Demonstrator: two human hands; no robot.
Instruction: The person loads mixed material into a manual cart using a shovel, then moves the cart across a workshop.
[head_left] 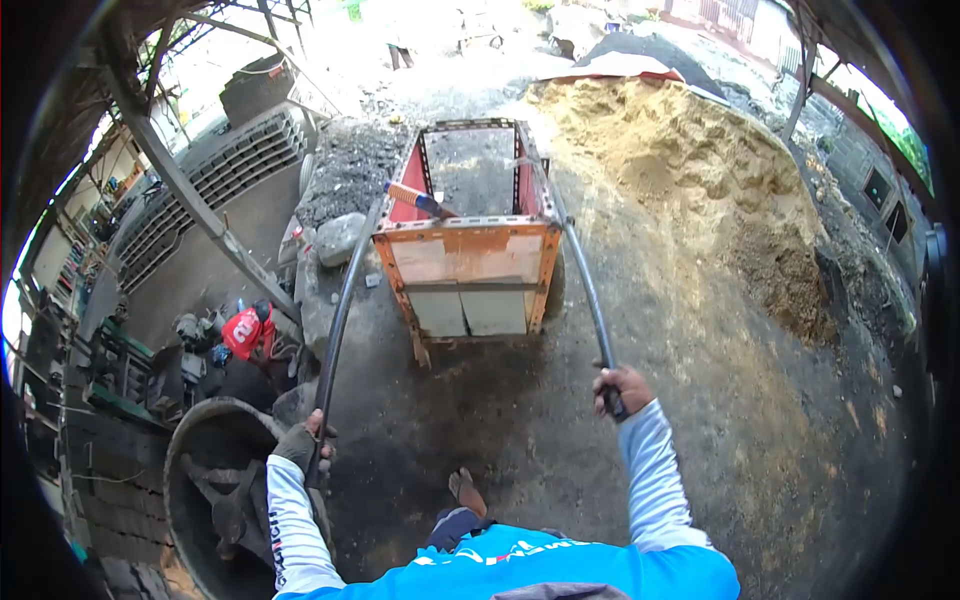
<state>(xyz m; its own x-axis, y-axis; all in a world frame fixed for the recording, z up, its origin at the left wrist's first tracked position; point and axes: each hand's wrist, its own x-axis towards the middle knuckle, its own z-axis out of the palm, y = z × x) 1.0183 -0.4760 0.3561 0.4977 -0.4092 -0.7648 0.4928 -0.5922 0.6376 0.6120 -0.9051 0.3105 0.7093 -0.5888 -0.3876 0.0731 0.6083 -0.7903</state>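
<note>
A box-shaped cart (475, 258) with an orange metal frame stands in front of me on the dark floor, its top open. Two long dark handles run back from its sides toward me. My left hand (303, 441), in a grey fingerless glove, is wrapped round the end of the left handle (345, 310). Round the end of the right handle (587, 285) are the closed fingers of my right hand (622, 391). A tool with an orange and blue grip (418, 199) lies across the cart's near left corner. My bare foot (466, 493) shows below.
A large sand pile (700, 170) rises on the right. At lower left sits a round mixer drum (190, 450), close to my left arm. A person in a red shirt (247, 333) crouches beyond it. A pale block (341, 240) and a slanted post (205, 215) stand left of the cart.
</note>
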